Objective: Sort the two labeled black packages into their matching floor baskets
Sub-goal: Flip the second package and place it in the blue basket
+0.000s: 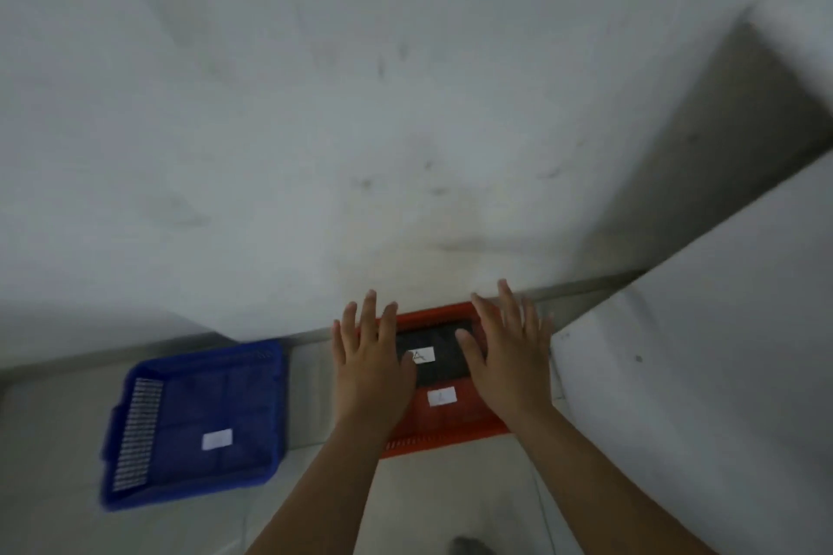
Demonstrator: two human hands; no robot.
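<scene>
A black package (pixel 439 345) with a white label reading "A" lies in the red basket (pixel 450 428) on the floor by the wall. The basket carries its own white label (pixel 442 397), too blurred to read. My left hand (pixel 370 356) hovers over the package's left side with fingers spread. My right hand (pixel 505 347) is spread over its right side. Neither hand grips anything. To the left stands a blue basket (pixel 194 424) with a white label (pixel 217 438) and nothing else visible in it. The second package is out of view.
A white wall (pixel 315 104) rises right behind both baskets. A white block-like surface (pixel 698 374) stands close to the right of the red basket. Pale floor tiles (pixel 432 500) lie in front. A dark foot tip (pixel 469 548) shows at the bottom edge.
</scene>
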